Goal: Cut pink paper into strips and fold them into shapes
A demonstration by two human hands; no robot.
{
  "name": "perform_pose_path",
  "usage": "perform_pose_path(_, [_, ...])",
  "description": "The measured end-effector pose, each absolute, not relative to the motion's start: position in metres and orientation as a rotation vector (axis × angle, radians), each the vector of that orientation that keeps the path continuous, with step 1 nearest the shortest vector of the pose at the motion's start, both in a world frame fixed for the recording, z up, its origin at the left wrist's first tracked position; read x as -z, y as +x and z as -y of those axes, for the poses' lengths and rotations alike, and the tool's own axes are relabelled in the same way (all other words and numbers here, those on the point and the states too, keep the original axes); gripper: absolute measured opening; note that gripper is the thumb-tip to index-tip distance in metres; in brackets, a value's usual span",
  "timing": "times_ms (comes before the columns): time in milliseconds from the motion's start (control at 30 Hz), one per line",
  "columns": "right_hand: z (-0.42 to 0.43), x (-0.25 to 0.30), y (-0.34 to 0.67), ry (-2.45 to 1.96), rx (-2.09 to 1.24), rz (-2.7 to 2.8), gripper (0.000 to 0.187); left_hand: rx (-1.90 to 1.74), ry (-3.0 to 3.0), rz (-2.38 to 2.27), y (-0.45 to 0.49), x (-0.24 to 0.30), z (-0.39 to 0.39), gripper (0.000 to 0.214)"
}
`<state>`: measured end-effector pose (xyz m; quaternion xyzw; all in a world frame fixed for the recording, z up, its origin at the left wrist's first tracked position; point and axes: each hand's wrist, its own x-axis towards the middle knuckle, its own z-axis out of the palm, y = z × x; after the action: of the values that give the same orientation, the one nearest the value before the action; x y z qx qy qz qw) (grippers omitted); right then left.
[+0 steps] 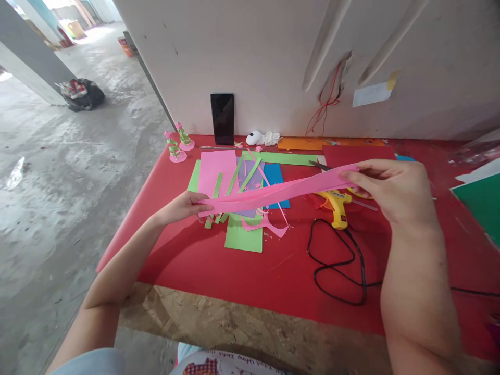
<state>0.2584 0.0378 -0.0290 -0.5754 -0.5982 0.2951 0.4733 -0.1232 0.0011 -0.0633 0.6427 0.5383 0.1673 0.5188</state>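
Note:
A long pink paper strip [269, 195] is stretched in the air between my hands, looking folded or doubled along its length. My left hand [187, 204] pinches its left end. At the other end, my right hand [390, 185] grips the strip between thumb and fingers. Below it on the red table covering lie green paper strips [217, 192], a pink sheet [214, 166], a light green sheet [244, 237] and a curved pink offcut [269, 225]. Behind the right end, scissors [318, 165] are partly hidden. A yellow glue gun [336, 205] lies close to my right hand.
A black cord [363, 271] loops across the red covering [250, 281]. A phone [222, 119] leans on the white panel at the back. Two small pink and green paper ornaments [176, 151] stand at the back left corner. A green sheet [482, 200] lies far right.

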Motion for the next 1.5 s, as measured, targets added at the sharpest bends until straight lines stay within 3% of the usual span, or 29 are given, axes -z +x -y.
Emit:
perform_pose_path(300, [-0.048, 0.040, 0.255, -1.343, -0.527, 1.342, 0.006, -0.614, 1.533, -1.564, -0.139, 0.087, -0.024, 0.052])
perform_pose_path(533, [-0.038, 0.033, 0.246, -1.285, -0.531, 1.399, 0.004, -0.756, 1.778, -1.886, -0.138, 0.092, -0.041, 0.038])
perform_pose_path(667, [-0.015, 0.023, 0.238, -1.235, -0.362, 1.504, 0.008, -0.884, 2.016, -1.799, -0.112, 0.066, -0.034, 0.024])
perform_pose_path(733, [-0.002, 0.019, 0.235, -1.151, -0.172, 1.629, 0.016, -0.905, 2.207, -1.606, -0.093, 0.050, -0.026, 0.029])
perform_pose_path(867, [0.018, 0.018, 0.228, -0.884, 0.064, 1.868, 0.059, -1.262, 2.602, -1.017, -0.052, 0.023, -0.012, 0.029])
perform_pose_path(1033, [0.023, 0.022, 0.221, -0.789, 0.154, 1.974, 0.069, -1.136, 2.790, -0.690, -0.014, 0.003, -0.008, 0.029])
perform_pose_path(1133, [0.022, 0.022, 0.218, -0.776, 0.147, 1.949, 0.069, -1.149, 2.799, -0.854, -0.005, 0.003, -0.007, 0.035])
perform_pose_path(1333, [0.020, 0.021, 0.211, -0.822, 0.097, 1.894, 0.071, -1.321, 2.918, -1.081, -0.001, 0.011, -0.005, 0.026])
perform_pose_path(1500, [0.022, 0.021, 0.207, -0.895, -0.036, 1.845, 0.065, -0.969, 2.988, -1.376, -0.006, 0.005, 0.006, 0.031])
